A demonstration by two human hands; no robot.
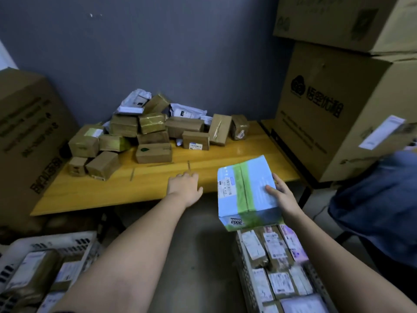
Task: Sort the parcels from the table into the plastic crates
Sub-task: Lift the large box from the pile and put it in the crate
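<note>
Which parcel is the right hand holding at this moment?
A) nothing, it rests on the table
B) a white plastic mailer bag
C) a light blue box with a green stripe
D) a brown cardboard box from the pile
C: the right hand grips the side of the light blue box with a green stripe, held above the right crate.

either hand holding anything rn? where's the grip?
Right hand grips the blue-and-green parcel by its right edge, thumb on top. Left hand holds nothing; it rests on the table edge.
</note>
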